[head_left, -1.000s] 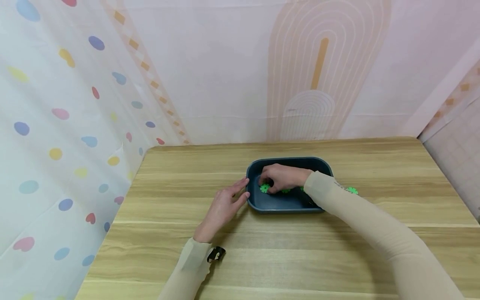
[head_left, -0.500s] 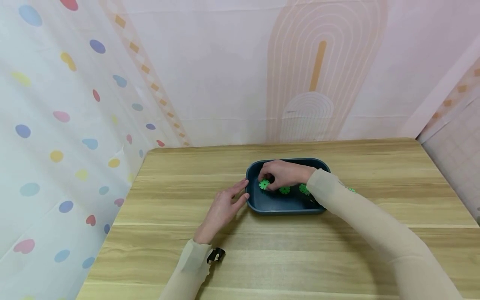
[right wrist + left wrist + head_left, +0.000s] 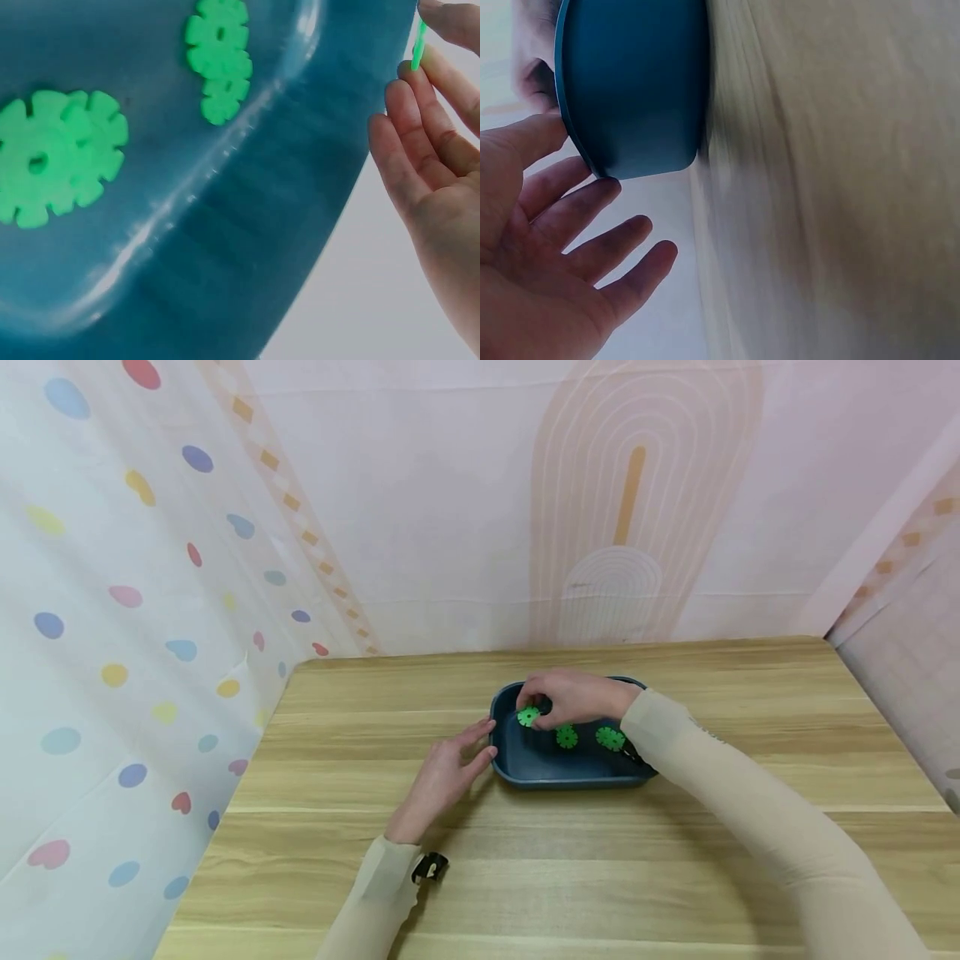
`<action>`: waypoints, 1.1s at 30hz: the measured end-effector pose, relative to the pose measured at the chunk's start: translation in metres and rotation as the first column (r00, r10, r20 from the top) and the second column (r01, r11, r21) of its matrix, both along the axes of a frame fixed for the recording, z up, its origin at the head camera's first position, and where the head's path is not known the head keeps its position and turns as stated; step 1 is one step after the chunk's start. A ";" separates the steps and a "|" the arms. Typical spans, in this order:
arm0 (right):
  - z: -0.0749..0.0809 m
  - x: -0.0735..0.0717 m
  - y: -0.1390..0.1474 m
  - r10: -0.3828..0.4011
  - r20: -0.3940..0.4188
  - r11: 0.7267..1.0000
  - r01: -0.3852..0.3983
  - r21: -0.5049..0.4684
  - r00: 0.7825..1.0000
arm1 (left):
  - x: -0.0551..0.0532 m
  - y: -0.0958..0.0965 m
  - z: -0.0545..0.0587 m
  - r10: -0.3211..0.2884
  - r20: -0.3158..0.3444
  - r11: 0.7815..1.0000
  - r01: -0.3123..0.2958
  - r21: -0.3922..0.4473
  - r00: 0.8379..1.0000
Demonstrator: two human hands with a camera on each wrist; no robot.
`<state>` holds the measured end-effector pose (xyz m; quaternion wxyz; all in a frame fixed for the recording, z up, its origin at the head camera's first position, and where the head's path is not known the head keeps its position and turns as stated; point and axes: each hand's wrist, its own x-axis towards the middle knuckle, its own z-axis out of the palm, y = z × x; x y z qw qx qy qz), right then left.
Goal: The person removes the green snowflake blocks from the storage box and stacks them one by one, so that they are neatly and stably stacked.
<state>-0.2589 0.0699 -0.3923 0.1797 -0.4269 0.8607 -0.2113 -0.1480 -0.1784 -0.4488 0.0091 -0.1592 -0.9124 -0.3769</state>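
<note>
My right hand (image 3: 576,695) pinches a green notched plastic disc (image 3: 528,717) between thumb and fingers, over the left part of a dark blue tray (image 3: 570,782). Seen edge-on in the right wrist view, the held disc (image 3: 418,46) stands near the tray's rim. More green discs lie on the tray floor in two overlapping groups, one in the middle (image 3: 567,737) and one further right (image 3: 611,739). With fingers extended, my left hand (image 3: 441,774) touches the tray's left end. In the left wrist view its fingertips rest at the rim and outer wall (image 3: 634,90).
The tray stands on a wood-grain table (image 3: 337,735), towards its back edge. A patterned curtain (image 3: 420,510) hangs behind and to the left. My right forearm (image 3: 735,785) crosses the tray's right end and hides part of it.
My right hand has risen slightly from the tray floor with the green disc, uncovering more of the discs in the tray. The left hand has stayed at the tray's left end.
</note>
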 end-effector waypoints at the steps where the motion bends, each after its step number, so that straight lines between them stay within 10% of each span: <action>1: 0.002 0.000 0.001 -0.002 -0.006 1.000 0.002 -0.006 1.000 | -0.001 0.000 0.000 0.001 0.000 1.000 -0.001 0.002 1.000; 33: 0.038 0.028 0.032 -0.053 -0.106 0.985 0.034 -0.170 0.993 | -0.017 -0.007 0.002 -0.003 0.078 0.991 -0.008 0.135 0.997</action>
